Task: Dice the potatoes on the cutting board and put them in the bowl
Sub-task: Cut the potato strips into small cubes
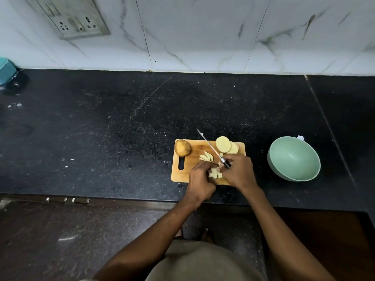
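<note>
At the far left edge of the dark counter (101, 122) a teal container (6, 71) is partly seen, and a switch plate (69, 17) is mounted on the marble-tiled wall (203, 33) above it. Toward the right of the counter a wooden cutting board (178, 173) is laid, with a slot handle at its left end. A whole unpeeled potato (182, 147) is set on the board's far left corner. Beside it, near the middle, a fan of cut potato strips (207, 156) is spread. At the board's near edge the left hand (199, 180) is placed with fingers curled down onto a small heap of potato pieces (215, 172), which is partly hidden by both hands. The knife (211, 148) is held in the right hand (239, 172), the grip closed around its dark handle, with the blade angled away to the upper left above the strips. Round potato slices (225, 145) are stacked at the board's far right corner. Well apart to the right, a pale green bowl (294, 159) is seen on the counter, with nothing visible inside it, and a small white scrap (300, 137) lies just behind its rim.
</note>
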